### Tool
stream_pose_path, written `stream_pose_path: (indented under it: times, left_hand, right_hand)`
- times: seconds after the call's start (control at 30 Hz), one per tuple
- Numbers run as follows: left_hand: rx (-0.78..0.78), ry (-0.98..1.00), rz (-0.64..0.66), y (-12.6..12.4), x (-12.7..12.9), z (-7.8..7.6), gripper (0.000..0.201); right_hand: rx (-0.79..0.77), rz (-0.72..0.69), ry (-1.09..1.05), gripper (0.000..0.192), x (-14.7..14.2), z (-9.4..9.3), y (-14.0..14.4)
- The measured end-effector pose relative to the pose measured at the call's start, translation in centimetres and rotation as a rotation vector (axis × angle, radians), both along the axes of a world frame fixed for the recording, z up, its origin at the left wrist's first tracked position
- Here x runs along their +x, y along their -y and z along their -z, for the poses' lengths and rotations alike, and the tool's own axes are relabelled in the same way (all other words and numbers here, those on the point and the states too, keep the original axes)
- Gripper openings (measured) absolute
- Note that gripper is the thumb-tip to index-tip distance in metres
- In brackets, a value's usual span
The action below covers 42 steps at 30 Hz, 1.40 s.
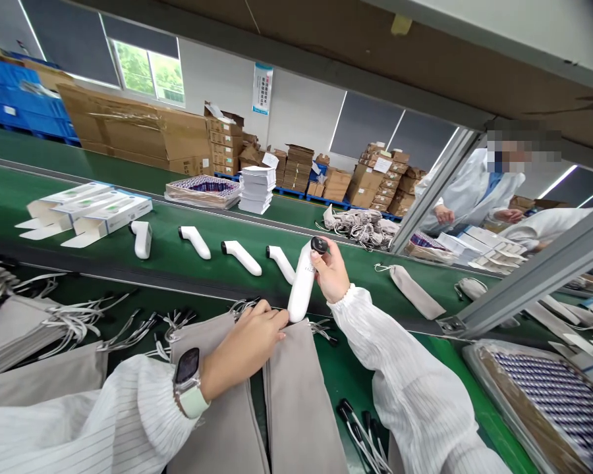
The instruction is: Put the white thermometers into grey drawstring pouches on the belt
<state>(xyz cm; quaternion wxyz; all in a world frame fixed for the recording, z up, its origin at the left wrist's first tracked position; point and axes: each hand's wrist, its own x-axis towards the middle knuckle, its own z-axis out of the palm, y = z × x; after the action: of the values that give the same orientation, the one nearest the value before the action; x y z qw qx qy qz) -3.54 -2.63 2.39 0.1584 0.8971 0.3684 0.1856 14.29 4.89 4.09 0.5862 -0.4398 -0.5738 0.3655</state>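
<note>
My right hand (333, 270) grips a white handheld thermometer (302, 283) by its black-tipped head, with the handle pointing down. The handle's lower end meets the mouth of a grey drawstring pouch (299, 395). At that mouth, the closed fingers of my left hand (250, 342) pinch the pouch's upper edge; the fingertips are partly hidden. A second grey pouch (222, 421) lies beneath my left wrist. Beyond my hands, several similar thermometers (242, 257) lie in a row on the green conveyor belt (217, 230).
Left of the row lie open white boxes (103, 210). Stacked pouches (14, 329) with white cords are at the left. Battery trays (548, 395) stand at the right, near a slanted metal post (534, 276). A shelf (326, 39) hangs overhead. A person (469, 191) in white works beyond.
</note>
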Motion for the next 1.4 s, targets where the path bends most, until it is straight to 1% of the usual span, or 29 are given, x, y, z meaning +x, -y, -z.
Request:
stream_pose_path:
  times: [0.07,0.13,0.23,0.33,0.37,0.4,0.43,0.47,0.5,0.57,0.63,0.7,0.73,0.77,0.8,0.83,0.9,0.93,0.97,1.0,1.03,1.07,1.13,1.17,1.2,1.23,1.27,1.33,1.4]
  left_hand:
    - [-0.051,0.037,-0.032,0.1,0.0,-0.5,0.011]
    - [-0.102,0.092,-0.075,0.2,0.1,-1.1,0.013]
    - [-0.092,0.216,-0.157,0.1,0.2,-1.9,0.014]
    - [-0.008,0.330,-0.218,-0.3,0.2,-2.1,0.014]
    - [0.013,0.355,-0.228,-0.4,0.2,-2.0,0.014]
    - [0.024,0.373,-0.237,-0.5,0.1,-2.0,0.014]
    - [0.024,0.383,-0.250,-0.6,0.0,-1.9,0.015]
    - [0.009,0.384,-0.269,-0.7,-0.1,-1.8,0.015]
    - [-0.026,0.372,-0.289,-0.7,-0.2,-1.8,0.016]
    - [-0.187,0.298,-0.306,-0.8,-0.6,-2.0,0.022]
    - [-0.426,0.196,-0.248,-0.8,-1.0,-2.9,0.030]
    - [-0.636,0.193,-0.158,-0.5,-1.3,-4.3,0.038]
    - [-0.704,0.250,-0.139,-0.3,-1.5,-5.1,0.040]
    - [-0.738,0.338,-0.145,-0.1,-1.5,-5.9,0.042]
    - [-0.738,0.441,-0.166,0.2,-1.6,-6.6,0.041]
    - [-0.710,0.536,-0.191,0.3,-1.5,-7.2,0.039]
    - [-0.594,0.642,-0.201,0.6,-1.4,-7.8,0.036]
    - [-0.519,0.648,-0.187,0.7,-1.3,-7.7,0.034]
    - [-0.437,0.629,-0.174,0.7,-1.2,-7.4,0.033]
    - [-0.351,0.588,-0.169,0.7,-1.0,-6.9,0.031]
    - [-0.263,0.528,-0.165,0.8,-0.8,-6.2,0.029]
    - [-0.180,0.449,-0.152,0.9,-0.5,-5.3,0.027]
    - [-0.075,0.238,-0.065,1.2,0.0,-3.2,0.033]
    - [-0.066,0.111,0.016,1.3,0.2,-2.2,0.036]
    - [-0.083,0.003,0.098,1.5,0.3,-1.4,0.038]
    - [-0.113,-0.076,0.155,1.5,0.4,-0.7,0.038]
    - [-0.156,-0.127,0.189,1.6,0.4,-0.4,0.037]
    - [-0.249,-0.159,0.211,1.5,0.3,-0.4,0.034]
    - [-0.314,-0.132,0.220,1.2,0.1,-1.0,0.041]
  right_hand:
    - [-0.021,-0.028,-0.031,0.044,-0.3,-0.1,0.2]
    - [-0.088,-0.107,-0.070,0.044,-0.5,-0.4,0.6]
    - [-0.341,-0.350,-0.060,0.043,-1.0,-0.6,1.6]
    - [-0.614,-0.658,0.106,0.053,-1.7,-0.3,2.6]
    - [-0.664,-0.712,0.202,0.057,-2.0,-0.2,2.9]
    - [-0.683,-0.727,0.305,0.061,-2.3,-0.1,3.2]
    - [-0.659,-0.697,0.394,0.063,-2.4,-0.1,3.4]
    - [-0.584,-0.624,0.465,0.064,-2.4,-0.2,3.5]
    - [-0.463,-0.522,0.518,0.063,-2.3,-0.4,3.4]
    - [-0.159,-0.294,0.579,0.054,-1.3,-0.7,2.9]
    - [0.073,-0.077,0.661,0.042,0.4,-0.9,1.9]
    - [0.120,0.109,0.694,0.039,2.0,-1.1,0.9]
    - [0.087,0.151,0.660,0.040,2.5,-1.1,0.7]
    - [0.038,0.130,0.600,0.043,2.6,-1.1,0.8]
    - [-0.007,0.029,0.532,0.043,2.3,-1.2,1.1]
    - [-0.028,-0.140,0.469,0.041,1.6,-1.2,1.7]
    - [0.005,-0.556,0.391,0.041,-0.6,-1.3,3.4]
    - [0.029,-0.688,0.368,0.043,-1.7,-1.4,4.1]
    - [0.038,-0.745,0.368,0.044,-2.4,-1.7,4.5]
    - [0.033,-0.697,0.389,0.042,-2.4,-2.2,4.7]
    - [0.013,-0.540,0.433,0.040,-1.8,-2.8,4.5]
    - [-0.014,-0.309,0.502,0.040,-0.5,-3.6,4.0]
    - [-0.049,0.325,0.673,0.051,3.9,-4.9,2.5]
    - [-0.085,0.601,0.776,0.058,6.5,-5.3,1.7]
    - [-0.129,0.807,0.887,0.061,9.1,-5.4,0.9]
    - [-0.201,0.908,1.000,0.062,11.4,-5.1,0.2]
    - [-0.281,0.948,1.102,0.061,13.3,-4.5,-0.3]
    - [-0.390,0.975,1.196,0.060,15.7,-2.5,-1.1]
    - [-0.399,0.921,1.223,0.061,16.3,0.0,-1.7]
